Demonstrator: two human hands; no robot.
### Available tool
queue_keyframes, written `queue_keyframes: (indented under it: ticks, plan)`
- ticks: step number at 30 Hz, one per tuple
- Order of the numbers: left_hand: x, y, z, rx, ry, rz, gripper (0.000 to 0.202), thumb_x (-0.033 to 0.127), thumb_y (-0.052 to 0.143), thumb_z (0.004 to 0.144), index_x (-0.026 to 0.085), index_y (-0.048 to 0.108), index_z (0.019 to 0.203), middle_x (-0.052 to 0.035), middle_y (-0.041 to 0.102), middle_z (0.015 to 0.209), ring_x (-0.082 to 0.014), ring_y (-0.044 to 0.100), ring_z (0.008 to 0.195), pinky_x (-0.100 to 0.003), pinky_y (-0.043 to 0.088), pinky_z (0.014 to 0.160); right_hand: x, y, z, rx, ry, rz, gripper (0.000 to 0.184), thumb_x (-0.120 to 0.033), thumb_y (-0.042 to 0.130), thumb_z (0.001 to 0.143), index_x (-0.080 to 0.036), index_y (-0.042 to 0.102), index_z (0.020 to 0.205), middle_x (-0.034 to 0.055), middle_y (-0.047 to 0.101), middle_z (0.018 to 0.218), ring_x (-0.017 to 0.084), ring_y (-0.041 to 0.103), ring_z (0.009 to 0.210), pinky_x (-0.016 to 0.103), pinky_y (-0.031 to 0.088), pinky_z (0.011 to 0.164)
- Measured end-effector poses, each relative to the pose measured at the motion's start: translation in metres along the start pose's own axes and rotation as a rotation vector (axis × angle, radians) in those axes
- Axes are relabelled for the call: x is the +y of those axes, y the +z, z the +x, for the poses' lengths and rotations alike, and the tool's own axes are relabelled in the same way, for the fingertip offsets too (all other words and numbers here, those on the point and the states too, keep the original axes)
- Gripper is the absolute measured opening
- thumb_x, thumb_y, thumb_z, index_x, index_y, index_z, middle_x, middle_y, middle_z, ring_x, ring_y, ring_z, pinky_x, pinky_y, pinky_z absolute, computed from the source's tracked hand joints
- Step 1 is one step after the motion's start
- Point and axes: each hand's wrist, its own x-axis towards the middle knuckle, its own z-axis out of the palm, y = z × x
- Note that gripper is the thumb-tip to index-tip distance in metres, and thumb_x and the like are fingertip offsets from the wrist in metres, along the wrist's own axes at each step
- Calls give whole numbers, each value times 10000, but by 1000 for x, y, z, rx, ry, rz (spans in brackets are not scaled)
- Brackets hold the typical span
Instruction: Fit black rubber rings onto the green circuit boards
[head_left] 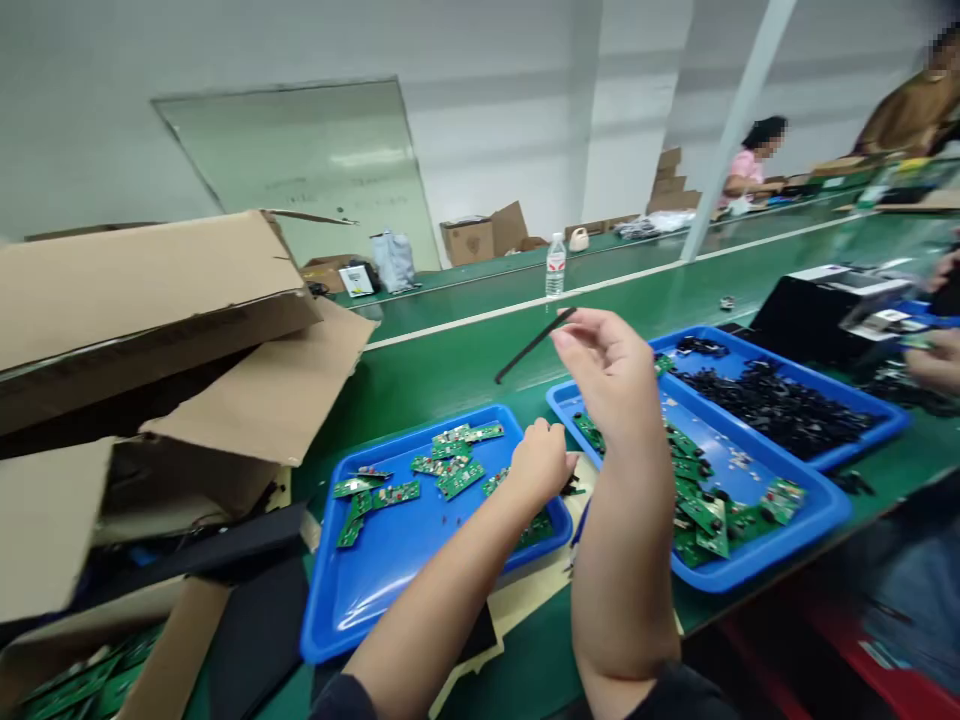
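My right hand is raised above the green table, fingers pinched on one end of a thin black strip that points left and down. My left hand is curled into a fist at the right edge of a blue tray with several green circuit boards; whatever is in its fingers is hidden. A second blue tray with more green boards lies under my right forearm.
A third blue tray holds small black parts. Open cardboard boxes crowd the left. A water bottle stands on the far belt. Another person's hands work at the right by a black device. People sit far right.
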Motion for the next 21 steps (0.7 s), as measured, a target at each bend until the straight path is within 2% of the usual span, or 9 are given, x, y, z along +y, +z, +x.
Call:
queue_keyframes:
  ticks: [6,9,16,21]
  plan:
    - [-80,-19,-46,-18,-249,117,329,308,620,914,152,576,1200,-107,571,1267,-266,579,1127,-494,505,943,-8,0,-4,116,0,87,60,-241,674,778,-228,628,814,13,687,797,169,671,758,326,569,751]
    - [-104,-19,-59,-45,-278,96,326,318,619,916,151,580,1193,-104,581,1249,-259,589,1107,-483,514,928,-20,4,-10,97,-35,171,88,-215,708,761,-232,626,787,-1,680,762,162,673,724,306,577,714]
    - [-118,-16,-64,-18,-238,-109,303,325,605,925,152,588,1174,-97,602,1207,-241,610,1058,-457,531,899,-62,22,-35,-112,-187,508,122,-123,678,798,-229,626,827,-24,688,752,142,685,695,297,591,710]
    - [-122,-33,-69,83,-249,-356,289,339,597,931,146,595,1146,-82,627,1130,-213,636,962,-413,554,834,-72,33,-41,-173,-230,469,146,-98,680,809,-221,641,877,-27,688,755,137,699,685,281,599,686]
